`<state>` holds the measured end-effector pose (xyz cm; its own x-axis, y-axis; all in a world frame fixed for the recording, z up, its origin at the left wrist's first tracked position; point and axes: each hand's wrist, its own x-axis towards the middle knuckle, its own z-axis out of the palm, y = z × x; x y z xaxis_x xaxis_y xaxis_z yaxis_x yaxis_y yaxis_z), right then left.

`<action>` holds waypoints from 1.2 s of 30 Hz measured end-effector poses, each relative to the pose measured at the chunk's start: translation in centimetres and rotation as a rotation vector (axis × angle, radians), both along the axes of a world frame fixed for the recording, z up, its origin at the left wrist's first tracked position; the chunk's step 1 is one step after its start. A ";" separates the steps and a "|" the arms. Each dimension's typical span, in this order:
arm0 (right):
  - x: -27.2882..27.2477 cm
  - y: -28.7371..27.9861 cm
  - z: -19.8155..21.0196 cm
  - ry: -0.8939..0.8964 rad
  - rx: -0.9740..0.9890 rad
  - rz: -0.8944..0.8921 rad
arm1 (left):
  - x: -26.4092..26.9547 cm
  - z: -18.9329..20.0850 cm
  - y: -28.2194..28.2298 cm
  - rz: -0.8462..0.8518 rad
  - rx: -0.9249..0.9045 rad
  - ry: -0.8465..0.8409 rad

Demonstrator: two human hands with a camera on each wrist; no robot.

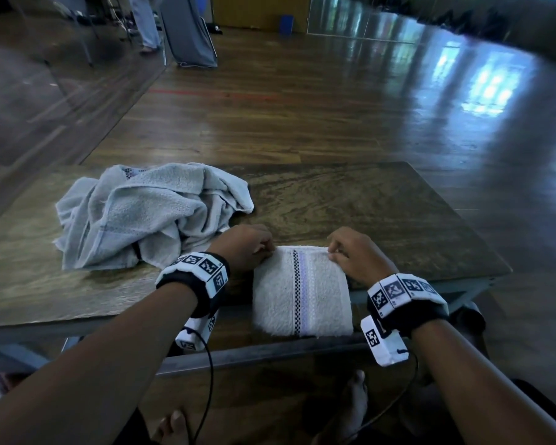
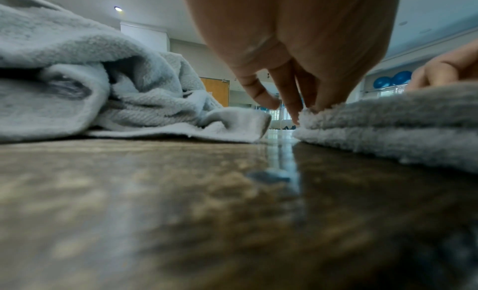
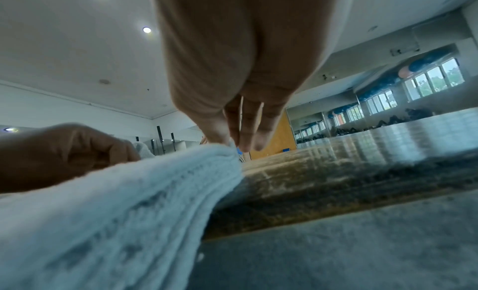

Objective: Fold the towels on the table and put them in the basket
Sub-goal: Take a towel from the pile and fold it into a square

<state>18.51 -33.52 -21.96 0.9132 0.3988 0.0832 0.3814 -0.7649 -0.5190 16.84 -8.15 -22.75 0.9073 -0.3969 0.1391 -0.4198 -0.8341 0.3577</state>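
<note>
Hands sit close together at the table's (image 1: 382,200) near edge: your left hand (image 1: 245,248) and right hand (image 1: 357,255) each pinch a far corner of the folded towel (image 1: 302,293). Crumpled towels (image 1: 148,213) lie just left.

The folded towel (image 1: 302,293) is showing thick, nubby white terry cloth with a woven checkered stripe. The crumpled towel (image 1: 148,213) is looking like pale looped cloth, matt. The table (image 1: 382,213) is showing worn wood grain, faintly glossy. The floor (image 1: 334,101) is gleaming as polished wood.
</note>
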 end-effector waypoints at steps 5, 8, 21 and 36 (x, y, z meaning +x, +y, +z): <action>-0.1 -0.1 0.1 0.044 -0.045 0.001 | -0.2 -0.1 0.0 0.017 -0.068 0.028; 0.0 -0.1 0.0 0.074 -0.068 -0.034 | 0.2 -0.3 0.1 0.055 -0.099 0.065; 0.3 0.1 -0.4 0.060 0.037 -0.113 | 1.6 -0.4 -1.0 0.265 0.165 0.145; -0.7 1.1 -0.1 -0.191 -0.314 -0.012 | 0.7 0.6 -2.1 0.364 0.274 0.029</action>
<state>17.85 -32.46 -22.05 0.8979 0.4213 0.1276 0.4386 -0.8808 -0.1786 17.49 -10.25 -22.16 0.9965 -0.0702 0.0455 -0.0748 -0.9911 0.1103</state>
